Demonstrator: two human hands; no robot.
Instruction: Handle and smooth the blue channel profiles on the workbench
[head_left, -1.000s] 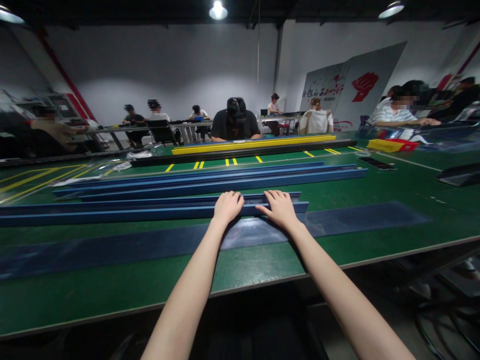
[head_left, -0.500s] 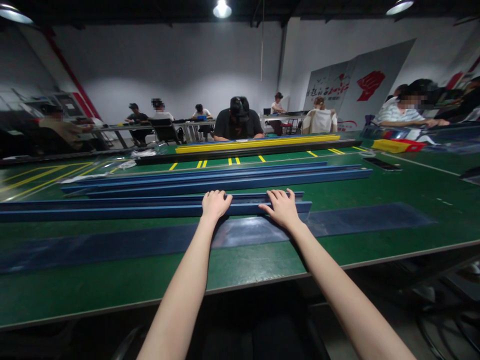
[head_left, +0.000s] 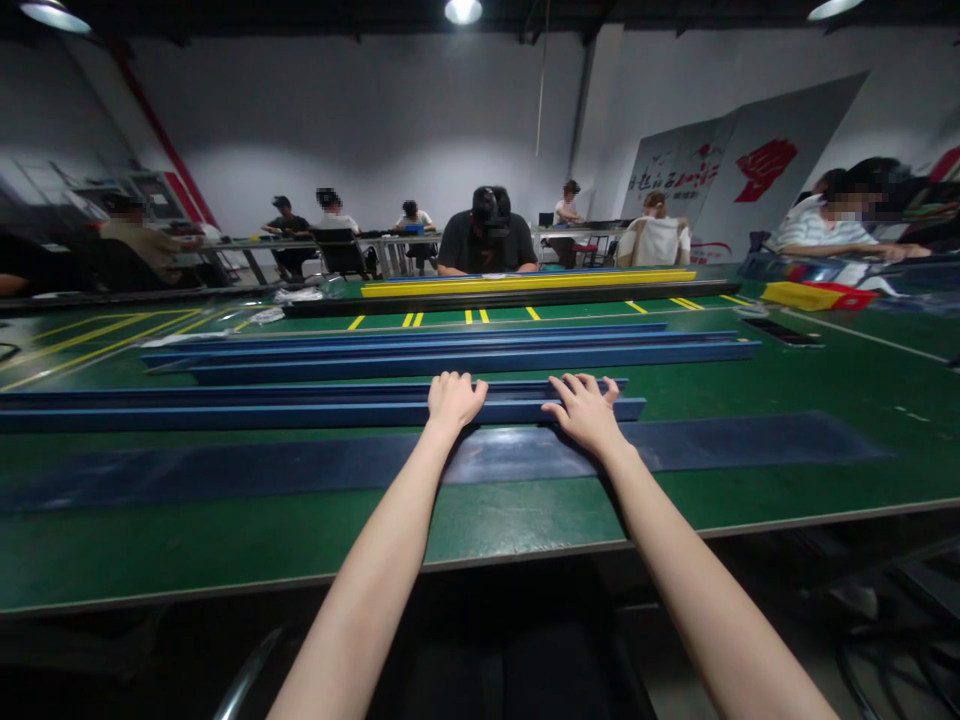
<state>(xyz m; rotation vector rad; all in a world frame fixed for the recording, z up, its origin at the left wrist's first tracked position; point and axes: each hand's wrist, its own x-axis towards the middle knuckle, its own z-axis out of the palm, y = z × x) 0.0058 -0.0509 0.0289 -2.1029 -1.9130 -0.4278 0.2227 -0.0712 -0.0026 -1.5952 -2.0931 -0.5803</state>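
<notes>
Fingers of your right hand [head_left: 589, 412] are spread over the near blue rail [head_left: 262, 414]; those of your left hand [head_left: 454, 402] bunch together on it, though you cannot tell how tightly. That rail runs roughly along the table's [head_left: 795, 385] near edge, its left end out of view. Pushing unevenly could skew it across the plastic strip [head_left: 510, 456] on your side. More blue rails [head_left: 480, 360] block the way toward the far edge, where black [head_left: 525, 301] and yellow rails [head_left: 525, 285] lie; a phone [head_left: 784, 333] rests off to the right.
</notes>
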